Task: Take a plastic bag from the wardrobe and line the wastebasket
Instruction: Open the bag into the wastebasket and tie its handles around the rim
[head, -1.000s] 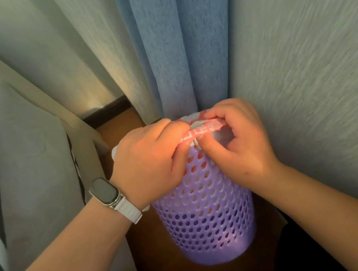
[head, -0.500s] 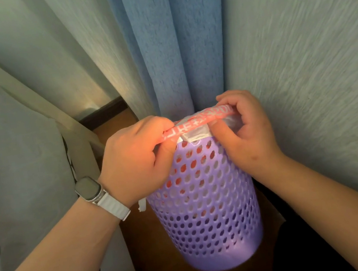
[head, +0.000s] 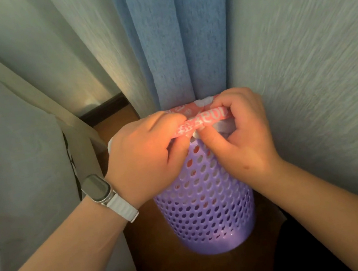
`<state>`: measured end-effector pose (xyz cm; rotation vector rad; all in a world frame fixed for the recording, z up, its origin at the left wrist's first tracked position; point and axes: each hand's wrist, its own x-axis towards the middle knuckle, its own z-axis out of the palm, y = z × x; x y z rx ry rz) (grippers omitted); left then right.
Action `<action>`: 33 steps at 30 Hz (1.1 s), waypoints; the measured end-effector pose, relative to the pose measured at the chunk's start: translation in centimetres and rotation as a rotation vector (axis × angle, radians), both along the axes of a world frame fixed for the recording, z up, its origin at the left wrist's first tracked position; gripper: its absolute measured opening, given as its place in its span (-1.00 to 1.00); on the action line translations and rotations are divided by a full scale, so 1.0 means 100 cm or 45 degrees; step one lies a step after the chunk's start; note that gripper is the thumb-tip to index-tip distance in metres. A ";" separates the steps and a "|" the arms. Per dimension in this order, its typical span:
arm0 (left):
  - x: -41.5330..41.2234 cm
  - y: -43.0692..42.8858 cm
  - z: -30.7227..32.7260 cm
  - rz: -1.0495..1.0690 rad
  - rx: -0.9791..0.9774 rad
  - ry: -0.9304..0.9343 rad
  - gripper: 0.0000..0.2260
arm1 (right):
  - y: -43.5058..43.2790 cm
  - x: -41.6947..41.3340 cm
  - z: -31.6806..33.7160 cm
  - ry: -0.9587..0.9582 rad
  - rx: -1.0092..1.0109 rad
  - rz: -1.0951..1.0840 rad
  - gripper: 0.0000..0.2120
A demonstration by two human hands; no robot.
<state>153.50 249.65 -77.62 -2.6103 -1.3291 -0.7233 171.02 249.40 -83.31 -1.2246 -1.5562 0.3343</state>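
Gripping one pink-printed bag [head: 202, 121] at the rim of one purple wastebasket [head: 208, 212] standing on the floor [head: 160, 265] before a blue curtain [head: 179, 37], two hands are working together, the left hand [head: 146, 156], one watch [head: 99, 190] on its wrist, and the right hand [head: 243, 135] each curling fingers round the bag's rolled edge.

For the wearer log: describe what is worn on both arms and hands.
Both forearms bare, no sleeves in view. Left hand: smartwatch at the wrist, dark rectangular face, silver case, white ribbed band. Right hand: nothing worn.
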 end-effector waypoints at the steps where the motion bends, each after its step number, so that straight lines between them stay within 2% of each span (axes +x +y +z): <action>1: -0.002 0.001 -0.001 0.000 0.015 0.006 -0.81 | 0.000 0.000 0.000 0.007 0.013 0.029 -0.72; 5: -0.011 0.007 -0.003 0.032 -0.017 -0.020 -0.74 | 0.006 0.011 -0.008 0.002 0.095 0.102 -0.65; 9: -0.015 0.009 -0.001 0.014 -0.033 -0.106 -0.73 | 0.013 0.018 -0.013 0.102 0.010 0.044 -0.62; 14: -0.012 0.006 0.000 -0.048 -0.038 -0.188 -0.76 | 0.014 0.016 -0.009 0.202 -0.020 0.014 -0.75; 17: -0.014 0.007 0.002 -0.081 0.002 -0.168 -0.78 | 0.011 0.014 -0.006 0.169 0.027 -0.016 -0.80; 21: -0.008 0.002 0.009 -0.106 0.041 -0.117 -0.73 | 0.005 0.009 0.000 0.053 0.044 -0.063 -0.78; 24: 0.003 -0.003 0.007 -0.034 0.063 -0.094 -0.74 | 0.000 0.004 0.005 -0.002 0.049 -0.063 -0.77; 29: 0.004 -0.001 0.000 0.033 0.073 -0.025 -0.75 | -0.003 -0.003 0.006 0.029 0.026 -0.049 -0.78; 33: -0.001 0.001 -0.002 0.041 0.073 -0.031 -0.73 | 0.000 0.003 0.000 0.022 0.031 0.068 -0.73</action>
